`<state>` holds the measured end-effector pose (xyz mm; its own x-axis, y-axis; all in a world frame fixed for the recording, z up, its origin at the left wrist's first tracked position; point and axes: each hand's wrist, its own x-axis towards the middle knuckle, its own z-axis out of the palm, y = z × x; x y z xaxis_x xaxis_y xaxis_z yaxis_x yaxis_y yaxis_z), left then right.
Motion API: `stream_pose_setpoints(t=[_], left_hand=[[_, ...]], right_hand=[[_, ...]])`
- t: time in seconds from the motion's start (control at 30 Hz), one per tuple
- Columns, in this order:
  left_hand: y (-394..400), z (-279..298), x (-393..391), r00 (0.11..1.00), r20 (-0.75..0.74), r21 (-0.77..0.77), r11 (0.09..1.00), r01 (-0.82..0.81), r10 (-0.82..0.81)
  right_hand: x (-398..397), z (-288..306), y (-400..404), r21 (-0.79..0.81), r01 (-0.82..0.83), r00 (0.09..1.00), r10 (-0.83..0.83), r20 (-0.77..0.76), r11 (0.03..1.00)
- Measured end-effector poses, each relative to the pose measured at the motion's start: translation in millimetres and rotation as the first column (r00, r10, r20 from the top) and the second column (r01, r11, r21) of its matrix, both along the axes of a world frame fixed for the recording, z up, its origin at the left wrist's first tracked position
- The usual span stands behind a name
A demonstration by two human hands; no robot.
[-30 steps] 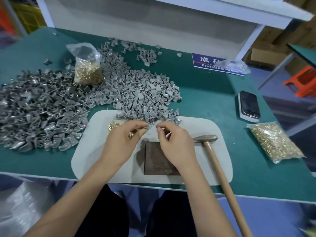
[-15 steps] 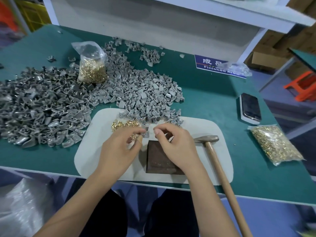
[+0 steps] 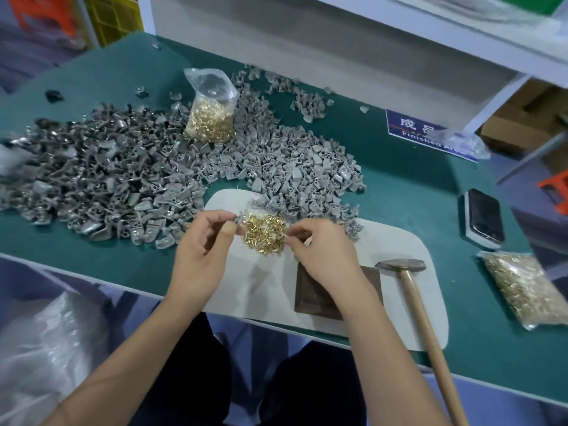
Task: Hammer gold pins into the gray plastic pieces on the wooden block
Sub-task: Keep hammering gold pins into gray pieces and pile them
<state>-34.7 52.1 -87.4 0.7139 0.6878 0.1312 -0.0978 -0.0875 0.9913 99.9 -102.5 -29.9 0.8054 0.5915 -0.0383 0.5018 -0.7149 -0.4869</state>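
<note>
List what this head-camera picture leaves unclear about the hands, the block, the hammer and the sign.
- Right hand: whether it pinches a pin is too small to tell, its curled fingers hide it.
- Left hand: pinches a small gray piece, shape blurred.
- Wooden block: top largely covered by the right wrist.
- Hammer: handle end cut off by the bottom edge.
- Blue sign: text partly hidden by a clear plastic bag.

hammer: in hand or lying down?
Lying down. The hammer rests on the white mat, head beside the wooden block; neither hand touches it.
</note>
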Motion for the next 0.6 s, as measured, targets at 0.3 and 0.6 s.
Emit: stream_pose_setpoints(t=[0.3, 0.6], left_hand=[[-5, 4, 0, 0.998, 0.039, 0.005, 0.999, 0.040, -0.040], [-6, 1, 1, 0.998, -0.032, 0.068, 0.996, 0.064, -0.062]], right_hand=[[-6, -1, 21, -0.150, 0.014, 0.994, 0.002, 0.108, 0.989], [-8, -1, 22, -0.262, 0.024, 0.993, 0.008, 0.122, 0.965]])
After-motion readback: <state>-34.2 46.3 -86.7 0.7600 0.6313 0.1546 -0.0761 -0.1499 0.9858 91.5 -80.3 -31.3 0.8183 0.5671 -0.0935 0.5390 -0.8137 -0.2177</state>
